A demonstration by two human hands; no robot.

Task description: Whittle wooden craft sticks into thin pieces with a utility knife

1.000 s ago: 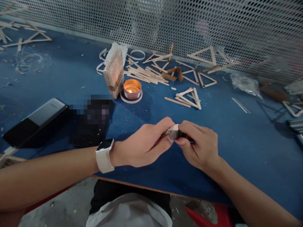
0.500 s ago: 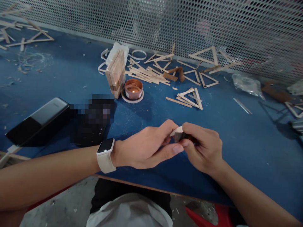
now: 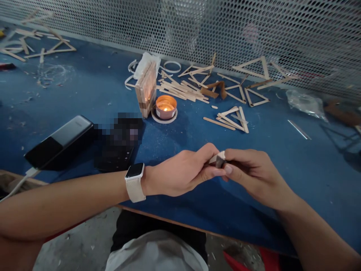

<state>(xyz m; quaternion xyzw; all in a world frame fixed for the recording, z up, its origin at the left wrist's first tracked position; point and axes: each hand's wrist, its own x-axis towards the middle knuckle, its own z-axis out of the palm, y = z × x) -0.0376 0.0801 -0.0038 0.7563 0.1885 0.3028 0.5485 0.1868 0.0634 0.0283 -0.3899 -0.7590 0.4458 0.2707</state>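
My left hand (image 3: 183,171), with a watch (image 3: 135,171) on its wrist, pinches a pale wooden craft stick (image 3: 214,159). Fingertips of my right hand (image 3: 249,169) meet it over the table's front part. A small dark grey, blade-like piece (image 3: 220,162) shows at the stick's end, held between my right thumb and fingers; most of it is hidden by them. Beyond my hands, several craft sticks form a small triangle (image 3: 235,119) on the blue table. One loose craft stick (image 3: 219,123) lies beside it.
A lit candle in a tin (image 3: 166,108) stands next to a wrapped wooden block (image 3: 146,90). Loose sticks (image 3: 183,90) and triangles lie along the perforated metal screen (image 3: 118,30). On the left are a power bank (image 3: 60,141) with a cable and a blurred black device (image 3: 120,146).
The view has shifted slightly left, so the table's things appear further right. My right hand has turned a little at the stick, and its fingers now look straighter. The candle flame looks brighter.
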